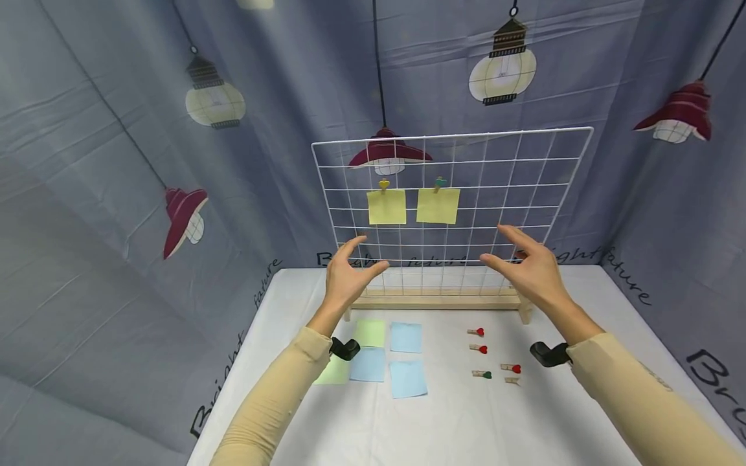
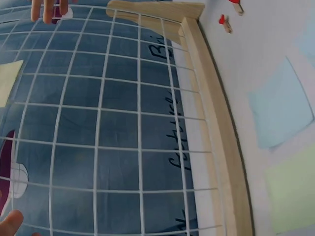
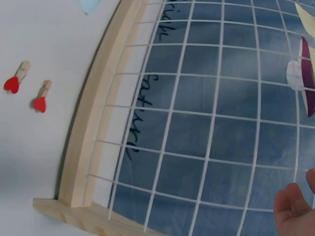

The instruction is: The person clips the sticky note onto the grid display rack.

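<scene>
Two yellow notes [image 1: 387,207] hang side by side on a white grid [image 1: 476,208], one under a yellow clip [image 1: 383,184], the other under a green clip [image 1: 440,184]. Before the grid's lower left is the left hand [image 1: 348,275], before its lower right the right hand [image 1: 533,265]; on each, the fingers stand apart from the thumb. On the table [image 1: 454,427], near the wooden base [image 1: 437,302], lie three blue notes [image 1: 406,338], two green notes [image 1: 370,332] and, farther right, five clips [image 1: 478,349].
</scene>
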{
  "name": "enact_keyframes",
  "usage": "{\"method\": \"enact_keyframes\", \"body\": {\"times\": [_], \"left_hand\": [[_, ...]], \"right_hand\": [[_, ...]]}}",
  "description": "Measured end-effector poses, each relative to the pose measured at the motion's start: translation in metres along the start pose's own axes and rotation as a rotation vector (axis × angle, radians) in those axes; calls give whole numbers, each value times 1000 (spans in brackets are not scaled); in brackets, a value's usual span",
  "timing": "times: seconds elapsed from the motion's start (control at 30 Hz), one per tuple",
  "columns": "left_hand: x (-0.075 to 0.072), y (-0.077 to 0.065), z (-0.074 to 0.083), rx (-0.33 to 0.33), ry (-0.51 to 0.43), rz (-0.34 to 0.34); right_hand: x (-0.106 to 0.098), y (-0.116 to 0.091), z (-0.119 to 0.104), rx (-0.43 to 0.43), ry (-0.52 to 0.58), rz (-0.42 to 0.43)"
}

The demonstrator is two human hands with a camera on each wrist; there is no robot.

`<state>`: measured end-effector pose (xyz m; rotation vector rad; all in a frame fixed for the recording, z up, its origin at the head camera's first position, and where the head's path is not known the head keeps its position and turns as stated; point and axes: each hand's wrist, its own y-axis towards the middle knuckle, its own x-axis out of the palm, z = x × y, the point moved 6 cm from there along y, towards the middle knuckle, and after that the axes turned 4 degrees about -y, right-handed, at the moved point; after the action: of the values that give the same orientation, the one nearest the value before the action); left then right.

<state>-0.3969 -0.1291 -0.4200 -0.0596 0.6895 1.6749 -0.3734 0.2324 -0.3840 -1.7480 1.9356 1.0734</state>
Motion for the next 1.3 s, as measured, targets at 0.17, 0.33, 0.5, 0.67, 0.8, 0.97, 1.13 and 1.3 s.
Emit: {"method": "enact_keyframes", "body": {"times": [0.17, 0.33, 0.5, 0.67, 0.8, 0.97, 1.13, 1.3], "left_hand": [[-2, -5, -11, -47, 16, -22], [-5, -8, -17, -43, 25, -31], [-9, -12, -22, -38, 28, -39], [-13, -15, -29, -38, 31, -55], [-16, -17, -32, -33, 26, -60], [-18, -20, -37, -35, 25, -75], [-20, -26, -48, -79, 32, -98], [-25, -34, -61, -127, 28, -100]], "right_hand": [[2, -5, 11, 31, -12, -19], [2, -12, 20, 40, -6, -22], [3, -18, 31, 65, -17, -21], [4, -24, 41, 85, -25, -42], [5, -28, 46, 78, -20, -46], [5, -34, 52, 85, -23, -50], [6, -38, 57, 99, -20, -50], [7, -42, 60, 108, -30, -59]]}}
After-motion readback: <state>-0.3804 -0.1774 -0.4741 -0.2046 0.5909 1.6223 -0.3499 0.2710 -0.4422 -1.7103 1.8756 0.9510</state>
